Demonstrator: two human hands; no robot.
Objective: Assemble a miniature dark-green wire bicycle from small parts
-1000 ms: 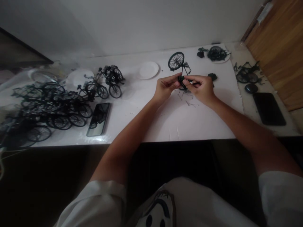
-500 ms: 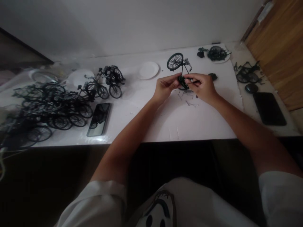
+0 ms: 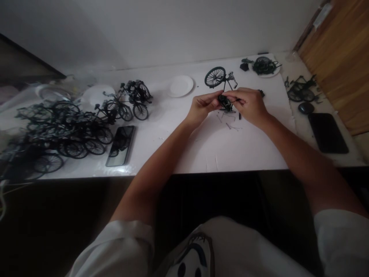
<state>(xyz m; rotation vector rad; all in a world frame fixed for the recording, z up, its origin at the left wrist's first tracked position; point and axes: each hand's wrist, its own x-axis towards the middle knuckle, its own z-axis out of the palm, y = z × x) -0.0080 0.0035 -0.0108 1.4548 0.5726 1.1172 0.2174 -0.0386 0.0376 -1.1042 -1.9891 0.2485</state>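
A small black model bicycle (image 3: 219, 81) is held over the white table (image 3: 201, 146), one spoked wheel sticking up past my fingers. My left hand (image 3: 203, 105) pinches its lower frame from the left. My right hand (image 3: 249, 104) is closed on the frame from the right, fingers curled over a small dark part. A few tiny loose pins (image 3: 230, 125) lie on the table just under my hands.
Several finished model bicycles (image 3: 66, 130) crowd the left side. A phone (image 3: 120, 145) lies beside them, and a white dish (image 3: 181, 85) behind. At the right are a plate of dark parts (image 3: 264, 65), more bicycle pieces (image 3: 301, 90) and a second phone (image 3: 327, 132).
The model bicycle has tilted and shifted slightly right between my hands; my right hand rose a little and closed further over the frame.
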